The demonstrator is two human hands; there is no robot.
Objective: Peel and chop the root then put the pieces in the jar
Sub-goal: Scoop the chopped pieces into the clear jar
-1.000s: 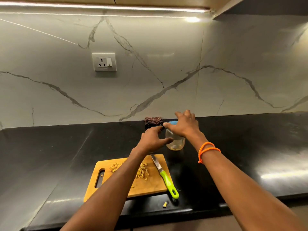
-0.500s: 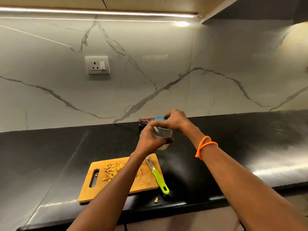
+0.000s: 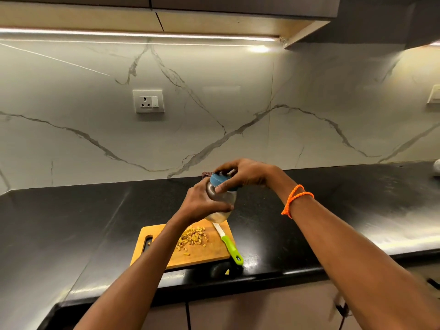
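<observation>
Gripping the clear jar (image 3: 220, 203) around its body, the left hand (image 3: 202, 203) is holding it lifted above the chopping board (image 3: 197, 254), steadying it while the right hand (image 3: 242, 173) is curling over the blue lid (image 3: 217, 179), likely twisting it off. Chopped root pieces (image 3: 192, 238) are lying on the board just below, with the green-handled knife (image 3: 229, 245) resting beside them.

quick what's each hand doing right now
Left hand: grips the jar.
Right hand: grips the blue lid.
</observation>
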